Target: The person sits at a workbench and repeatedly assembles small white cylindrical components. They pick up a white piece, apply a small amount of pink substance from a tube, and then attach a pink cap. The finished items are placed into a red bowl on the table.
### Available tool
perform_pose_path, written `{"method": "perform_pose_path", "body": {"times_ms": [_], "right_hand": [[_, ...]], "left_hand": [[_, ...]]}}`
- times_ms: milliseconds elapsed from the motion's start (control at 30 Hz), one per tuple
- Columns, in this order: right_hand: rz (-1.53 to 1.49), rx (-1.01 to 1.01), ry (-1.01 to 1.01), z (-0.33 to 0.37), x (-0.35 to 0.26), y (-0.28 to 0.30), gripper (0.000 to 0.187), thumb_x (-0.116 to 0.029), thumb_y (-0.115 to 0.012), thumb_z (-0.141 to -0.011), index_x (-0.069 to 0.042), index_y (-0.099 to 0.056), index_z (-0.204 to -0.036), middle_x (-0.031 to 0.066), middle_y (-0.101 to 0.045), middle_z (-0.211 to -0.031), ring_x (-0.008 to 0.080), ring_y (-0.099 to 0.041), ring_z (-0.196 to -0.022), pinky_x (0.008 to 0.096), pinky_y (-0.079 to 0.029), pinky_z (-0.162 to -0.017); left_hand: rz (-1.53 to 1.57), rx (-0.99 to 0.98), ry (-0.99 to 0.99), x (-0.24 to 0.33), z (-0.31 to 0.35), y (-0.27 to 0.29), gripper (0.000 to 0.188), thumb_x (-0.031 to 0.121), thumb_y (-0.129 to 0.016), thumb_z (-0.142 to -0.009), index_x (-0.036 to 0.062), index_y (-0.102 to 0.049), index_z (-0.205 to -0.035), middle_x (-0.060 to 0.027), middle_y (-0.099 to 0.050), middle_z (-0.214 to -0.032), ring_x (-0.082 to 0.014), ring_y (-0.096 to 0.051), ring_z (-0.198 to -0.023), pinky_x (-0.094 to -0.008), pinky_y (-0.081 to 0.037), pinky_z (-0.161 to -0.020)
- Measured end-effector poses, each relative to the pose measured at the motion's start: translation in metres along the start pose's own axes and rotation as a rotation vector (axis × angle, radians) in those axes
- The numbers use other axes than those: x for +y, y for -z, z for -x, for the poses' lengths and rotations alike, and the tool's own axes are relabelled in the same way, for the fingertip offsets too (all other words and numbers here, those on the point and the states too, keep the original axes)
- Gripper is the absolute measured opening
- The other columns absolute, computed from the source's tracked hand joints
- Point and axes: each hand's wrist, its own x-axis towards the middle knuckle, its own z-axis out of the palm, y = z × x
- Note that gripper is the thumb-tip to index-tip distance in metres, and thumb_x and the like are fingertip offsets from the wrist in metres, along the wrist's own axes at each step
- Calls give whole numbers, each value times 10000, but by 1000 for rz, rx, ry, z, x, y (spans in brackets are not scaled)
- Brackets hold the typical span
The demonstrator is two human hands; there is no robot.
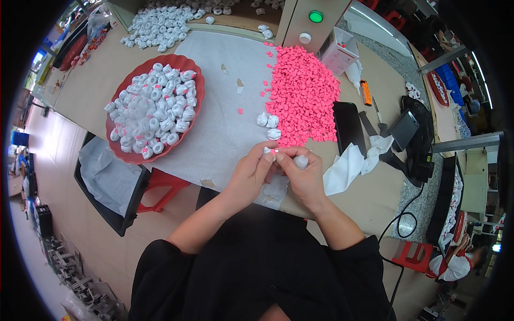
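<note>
Near the table's front edge, my left hand (247, 172) is closed around a small white rounded piece (267, 151). A bit of pink shows on that piece, and my right hand (306, 184) pinches at the same spot. A pale, rounded object (301, 161) also sticks out from my right hand; its kind is unclear. Just beyond my fingers lie several loose white pieces (273, 121), beside a wide heap of tiny pink pieces (305, 93). To the left, a red scalloped tray (198, 91) holds many white pieces, some with pink on them.
A white sheet (219, 139) covers part of the table. On the right lie a dark phone (349, 125), crumpled white cloth (344, 170), an orange item (365, 92) and a white box (339, 51). More white pieces (155, 27) are heaped at the back. A black bin (126, 211) stands left.
</note>
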Motion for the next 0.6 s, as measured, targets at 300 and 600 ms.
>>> {"method": "perform_pose_path", "body": {"times_ms": [300, 600], "right_hand": [[47, 22, -10, -2, 2, 7, 132, -126, -610, -820, -3, -613, -868, 31, -601, -740, 79, -505, -635, 218, -396, -581], [-54, -26, -28, 0, -6, 3, 132, -124, -606, -821, -1, -614, -868, 32, -595, -729, 82, -509, -639, 217, -400, -582]], "left_hand": [[74, -57, 58, 2, 0, 3, 328, 321, -348, -957, 31, -493, -1010, -6, -492, -720, -46, -445, -570, -170, -336, -473], [75, -53, 84, 4, 1, 3, 291, 246, -361, -955, 22, -498, -1082, -10, -498, -705, -65, -449, -584, -209, -383, -522]]}}
